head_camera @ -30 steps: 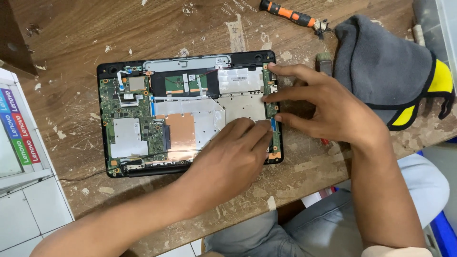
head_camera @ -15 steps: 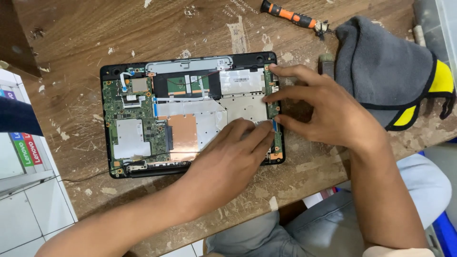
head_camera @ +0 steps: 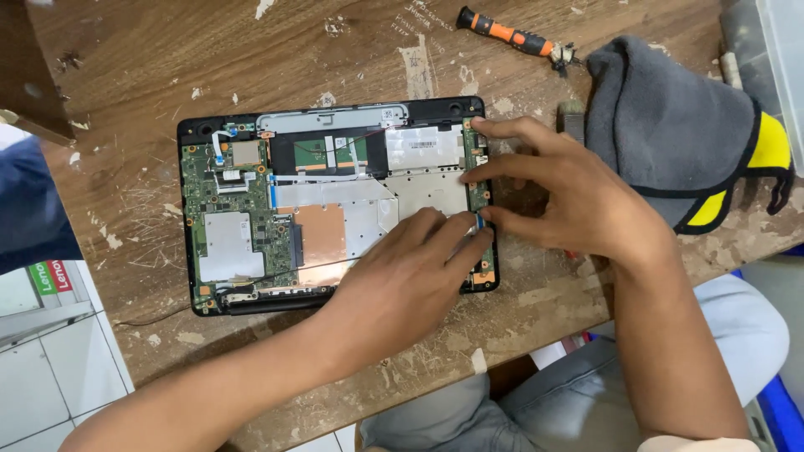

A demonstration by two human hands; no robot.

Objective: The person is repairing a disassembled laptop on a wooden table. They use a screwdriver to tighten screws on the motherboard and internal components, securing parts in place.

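Working inside the opened laptop (head_camera: 335, 213), your left hand (head_camera: 410, 268) and right hand (head_camera: 578, 197) pinch narrowly at a small blue cable (head_camera: 478, 219); boards remain fitted, cover already off.

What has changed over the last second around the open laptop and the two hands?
Almost nothing. The left hand and right hand stay at the right edge of the opened laptop, fingertips together by the small blue-tipped cable. The view shifted slightly. Screwdriver and grey cloth lie as before.
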